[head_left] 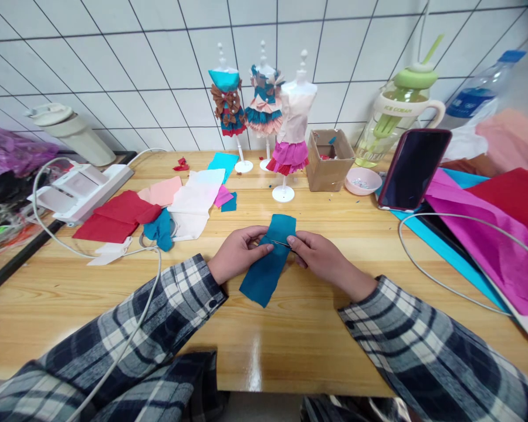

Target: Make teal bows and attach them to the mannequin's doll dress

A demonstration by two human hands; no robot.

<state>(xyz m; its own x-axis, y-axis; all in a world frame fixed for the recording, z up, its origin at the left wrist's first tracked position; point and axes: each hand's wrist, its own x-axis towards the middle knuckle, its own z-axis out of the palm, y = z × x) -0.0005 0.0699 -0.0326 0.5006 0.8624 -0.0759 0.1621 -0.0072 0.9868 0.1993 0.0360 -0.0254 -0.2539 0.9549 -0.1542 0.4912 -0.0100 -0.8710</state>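
A teal strip of crepe paper [264,275] is held up over the middle of the wooden table. My left hand [242,252] pinches its left edge between thumb and fingers. On the other side, my right hand [319,252] is closed on small scissors [281,243], whose thin metal blades lie across the strip; the handles are hidden in the fingers. Beyond the hands stands a white mini dress form [297,105] with a pink and red ruffled skirt [289,157]. Two more dress forms in paper outfits [227,105] [265,97] stand behind it.
Red paper [117,215], white paper [196,202] and other scraps lie left. A cardboard box [330,161], pink bowl [363,181], phone [415,169] and drink bottles stand right. Magenta sheets [479,234] cover the right side. A cable [152,281] crosses my left sleeve; a power strip [80,190] sits left.
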